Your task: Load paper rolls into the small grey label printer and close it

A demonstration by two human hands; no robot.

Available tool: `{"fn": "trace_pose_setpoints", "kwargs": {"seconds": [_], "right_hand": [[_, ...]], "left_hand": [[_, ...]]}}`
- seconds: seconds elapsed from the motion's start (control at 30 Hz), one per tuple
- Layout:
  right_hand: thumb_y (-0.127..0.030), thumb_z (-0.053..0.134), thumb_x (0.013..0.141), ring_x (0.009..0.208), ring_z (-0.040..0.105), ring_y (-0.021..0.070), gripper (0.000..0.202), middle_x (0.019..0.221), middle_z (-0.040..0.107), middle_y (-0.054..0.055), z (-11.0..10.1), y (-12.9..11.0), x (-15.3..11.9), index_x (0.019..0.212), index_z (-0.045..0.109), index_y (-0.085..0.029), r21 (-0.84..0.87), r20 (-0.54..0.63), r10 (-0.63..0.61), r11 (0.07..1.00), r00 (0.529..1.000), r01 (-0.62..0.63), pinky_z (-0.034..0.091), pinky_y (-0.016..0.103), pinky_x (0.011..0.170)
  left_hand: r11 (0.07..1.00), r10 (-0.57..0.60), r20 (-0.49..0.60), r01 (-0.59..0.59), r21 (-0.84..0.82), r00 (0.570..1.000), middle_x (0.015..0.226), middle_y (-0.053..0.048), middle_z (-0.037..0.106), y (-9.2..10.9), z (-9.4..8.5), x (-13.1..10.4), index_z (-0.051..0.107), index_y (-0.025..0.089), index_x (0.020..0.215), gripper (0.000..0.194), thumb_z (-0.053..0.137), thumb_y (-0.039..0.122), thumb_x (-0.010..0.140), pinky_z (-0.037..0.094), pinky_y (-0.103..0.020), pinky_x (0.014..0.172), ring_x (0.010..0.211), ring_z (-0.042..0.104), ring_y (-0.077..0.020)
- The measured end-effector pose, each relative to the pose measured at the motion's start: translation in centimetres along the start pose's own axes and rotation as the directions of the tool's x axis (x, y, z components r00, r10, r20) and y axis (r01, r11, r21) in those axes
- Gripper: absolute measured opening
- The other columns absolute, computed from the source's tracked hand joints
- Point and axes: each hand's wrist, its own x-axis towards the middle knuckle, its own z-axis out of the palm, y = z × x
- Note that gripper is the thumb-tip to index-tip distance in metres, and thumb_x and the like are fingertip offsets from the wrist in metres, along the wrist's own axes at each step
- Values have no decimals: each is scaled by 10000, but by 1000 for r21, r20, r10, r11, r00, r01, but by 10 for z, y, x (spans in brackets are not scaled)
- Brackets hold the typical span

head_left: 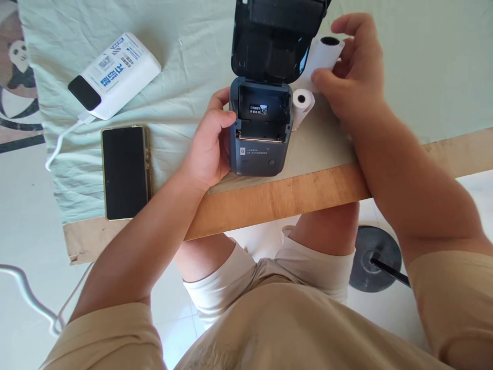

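Observation:
My left hand (pixel 213 136) grips the left side of a dark portable label printer (pixel 259 159), its thumb on the edge by the paper bay. The printer's black lid (pixel 271 43) is swung up, and the bay under it holds no roll. Just right of the printer stands a small white paper roll (pixel 302 110) with a dark core. Behind it is a larger white paper roll (pixel 322 55). My right hand (pixel 356 67) is closed around the larger roll, thumb at its front and other fingers at its right side; the index finger is raised.
A white power bank (pixel 115 72) with a plugged-in white cable (pixel 57 146) lies at the left. Near it is a dark-screened phone (pixel 125 172) in a case. A pale green cloth (pixel 185 56) covers the table, whose wooden edge (pixel 277 198) runs before me. A round black base (pixel 373 257) stands on the floor.

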Motion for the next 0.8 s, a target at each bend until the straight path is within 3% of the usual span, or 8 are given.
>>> {"fn": "trace_pose_setpoints", "kwargs": {"seconds": [0.1, 0.2, 0.37, 0.47, 0.57, 0.7, 0.8], "right_hand": [[-156, 657, 547, 826, 502, 162, 443, 907, 585, 4, -1, -5, 3, 967, 616, -290, 229, -76, 99, 970, 992, -80, 317, 267, 613], [-313, 669, 596, 828, 544, 171, 258, 896, 583, 54, -5, -5, 10, 831, 578, -259, 305, -24, 222, 930, 975, -205, 336, 233, 538], [-260, 755, 607, 767, 513, 122, 304, 865, 576, 5, -5, 0, 10, 849, 573, -231, 313, 43, 231, 921, 972, -233, 424, 204, 506], [-233, 754, 694, 791, 562, 122, 274, 876, 604, -4, -2, 1, 5, 946, 651, -199, 301, 122, 189, 928, 974, -217, 525, 229, 586], [-237, 686, 751, 852, 616, 141, 226, 892, 613, 5, -1, 1, 5, 969, 629, -214, 317, 133, 194, 921, 972, -227, 589, 274, 709], [-349, 561, 867, 855, 643, 162, 173, 945, 660, 75, -5, 3, 12, 947, 618, -207, 317, 97, 283, 900, 954, -299, 501, 274, 645], [-351, 576, 893, 823, 622, 156, 189, 937, 657, 56, -6, 4, 14, 1016, 641, -223, 307, 50, 289, 906, 956, -290, 465, 278, 624]], "left_hand": [[999, -28, -11, 29, 29, 1000, 1089, -7, 696, 2, 1, -2, 591, 240, 1102, 207, 411, 158, 1040, 534, -320, 1047, 1340, 697, -233], [999, -18, 51, 16, 45, 999, 1048, 8, 674, 1, -3, -1, 595, 223, 1170, 311, 306, 148, 1082, 531, -305, 1020, 1323, 709, -201], [996, -24, 34, 21, 89, 999, 1070, 18, 659, 0, -7, 2, 603, 219, 1264, 438, 200, 160, 1103, 543, -325, 1049, 1344, 718, -201], [997, -18, 11, 18, 70, 1000, 1071, 2, 673, -1, -2, 1, 616, 239, 1216, 380, 274, 161, 1068, 563, -374, 1079, 1400, 700, -253], [1000, 15, -36, -15, 6, 999, 983, -25, 679, -2, 7, -2, 607, 249, 1092, 214, 434, 190, 980, 592, -375, 1036, 1430, 676, -308], [1000, 16, -85, -15, 12, 996, 955, -28, 694, -5, 12, -3, 619, 284, 1041, 184, 490, 245, 915, 591, -340, 987, 1478, 631, -300], [1000, 29, -57, -29, -2, 998, 953, -21, 705, -7, 8, -2, 634, 272, 1044, 175, 506, 234, 932, 592, -310, 908, 1413, 684, -291]]}}
